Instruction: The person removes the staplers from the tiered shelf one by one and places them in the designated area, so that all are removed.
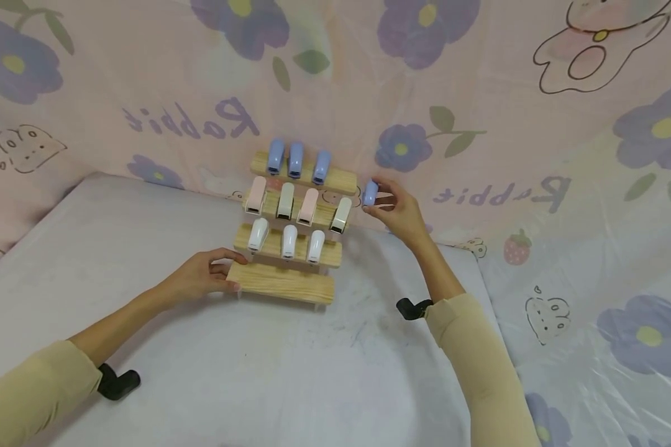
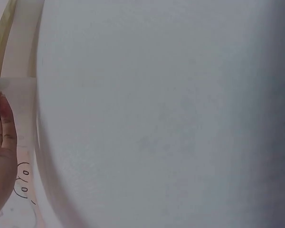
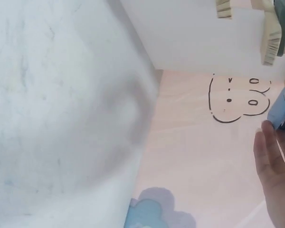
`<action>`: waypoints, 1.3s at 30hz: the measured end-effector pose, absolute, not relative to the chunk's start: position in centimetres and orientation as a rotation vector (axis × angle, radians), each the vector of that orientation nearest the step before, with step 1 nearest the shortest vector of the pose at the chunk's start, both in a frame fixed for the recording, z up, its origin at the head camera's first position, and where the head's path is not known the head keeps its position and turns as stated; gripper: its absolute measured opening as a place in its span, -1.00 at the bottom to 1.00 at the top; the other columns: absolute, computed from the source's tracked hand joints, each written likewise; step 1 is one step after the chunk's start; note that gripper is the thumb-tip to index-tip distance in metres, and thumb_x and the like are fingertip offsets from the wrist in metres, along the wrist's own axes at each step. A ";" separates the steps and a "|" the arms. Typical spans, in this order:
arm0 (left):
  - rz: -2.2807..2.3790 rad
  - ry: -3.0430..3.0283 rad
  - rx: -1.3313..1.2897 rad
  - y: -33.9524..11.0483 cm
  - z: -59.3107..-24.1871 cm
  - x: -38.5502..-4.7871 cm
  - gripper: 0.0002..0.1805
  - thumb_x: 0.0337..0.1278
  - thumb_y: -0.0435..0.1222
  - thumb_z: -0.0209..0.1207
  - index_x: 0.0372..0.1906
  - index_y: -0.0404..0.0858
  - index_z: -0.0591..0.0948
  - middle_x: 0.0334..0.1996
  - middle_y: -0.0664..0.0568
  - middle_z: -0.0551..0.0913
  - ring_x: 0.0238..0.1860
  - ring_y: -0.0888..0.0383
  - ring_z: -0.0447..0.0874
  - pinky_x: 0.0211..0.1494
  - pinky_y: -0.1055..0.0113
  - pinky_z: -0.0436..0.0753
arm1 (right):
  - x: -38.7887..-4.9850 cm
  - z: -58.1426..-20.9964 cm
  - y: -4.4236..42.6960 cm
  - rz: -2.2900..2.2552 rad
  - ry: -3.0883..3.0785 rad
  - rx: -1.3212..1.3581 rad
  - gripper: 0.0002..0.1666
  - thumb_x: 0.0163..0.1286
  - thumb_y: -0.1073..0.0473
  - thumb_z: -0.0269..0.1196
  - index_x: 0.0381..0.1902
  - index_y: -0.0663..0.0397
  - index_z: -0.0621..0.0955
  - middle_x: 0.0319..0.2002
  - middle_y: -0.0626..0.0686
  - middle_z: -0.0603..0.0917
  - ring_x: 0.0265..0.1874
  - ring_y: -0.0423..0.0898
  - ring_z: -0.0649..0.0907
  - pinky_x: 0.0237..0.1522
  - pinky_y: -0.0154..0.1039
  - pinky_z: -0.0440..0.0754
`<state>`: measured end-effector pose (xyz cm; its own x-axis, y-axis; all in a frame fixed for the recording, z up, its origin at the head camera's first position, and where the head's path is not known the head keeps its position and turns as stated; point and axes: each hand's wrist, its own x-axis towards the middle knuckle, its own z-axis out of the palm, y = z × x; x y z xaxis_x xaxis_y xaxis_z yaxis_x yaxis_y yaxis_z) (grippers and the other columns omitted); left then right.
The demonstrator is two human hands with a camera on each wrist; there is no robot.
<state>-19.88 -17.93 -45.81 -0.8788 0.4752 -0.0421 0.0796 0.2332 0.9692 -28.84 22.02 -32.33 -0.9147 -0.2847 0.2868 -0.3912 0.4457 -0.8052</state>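
My right hand [image 1: 399, 211] pinches a small blue stapler [image 1: 370, 193] between thumb and fingers, just right of a tiered wooden stand [image 1: 279, 282]. In the right wrist view the blue stapler [image 3: 281, 111] shows at the right edge, partly cut off. With thumb and fingers, my left hand [image 1: 198, 273] grips the left end of the stand's lowest board. Three blue staplers [image 1: 296, 159] stand on the top board. Pink staplers [image 1: 308, 206] and pale green staplers [image 1: 286, 200] alternate on the board below. Three white staplers [image 1: 289, 241] stand on the third board; the lowest board is bare.
A pale table surface [image 1: 201, 372] lies under the stand. Behind and to the right hangs a pink sheet [image 1: 335, 93] printed with flowers and rabbits. Black wrist mounts [image 1: 414, 308] sit at both sleeve cuffs.
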 end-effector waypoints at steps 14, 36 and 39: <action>1.707 2.130 0.487 -17.8 -45.8 -20.1 -0.35 -0.01 -0.38 0.46 0.22 -0.36 0.47 -0.46 -0.05 0.57 -0.44 0.23 0.51 -0.34 0.39 0.51 | -28.8 -35.9 23.9 1.590 -2.549 0.475 -0.23 0.21 0.41 0.42 0.37 0.26 0.42 0.15 0.38 0.53 0.01 0.32 0.61 -0.14 -0.34 0.66; 1.707 2.123 0.484 -18.0 -45.8 -20.0 -0.34 0.00 -0.36 0.45 0.25 -0.33 0.45 -0.36 -0.14 0.66 -0.37 0.19 0.60 -0.29 0.38 0.54 | -30.0 -40.8 25.4 1.666 -2.643 0.390 -0.20 0.19 0.49 0.38 0.39 0.29 0.38 0.25 0.38 0.48 0.11 0.35 0.56 -0.07 -0.29 0.66; 1.712 2.113 0.488 -18.0 -45.8 -20.1 -0.34 0.01 -0.38 0.45 0.25 -0.35 0.45 -0.35 -0.15 0.68 -0.35 0.19 0.61 -0.27 0.38 0.55 | -30.7 -42.2 25.8 1.642 -2.654 0.374 -0.18 0.20 0.46 0.40 0.41 0.22 0.39 0.26 0.35 0.49 0.11 0.33 0.57 -0.03 -0.23 0.65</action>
<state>-20.14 -17.95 -45.80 -0.8691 0.4894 -0.0719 0.0314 0.1996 0.9794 -30.66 25.77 -42.15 -0.9717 -0.2018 0.1229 -0.2001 0.4259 -0.8824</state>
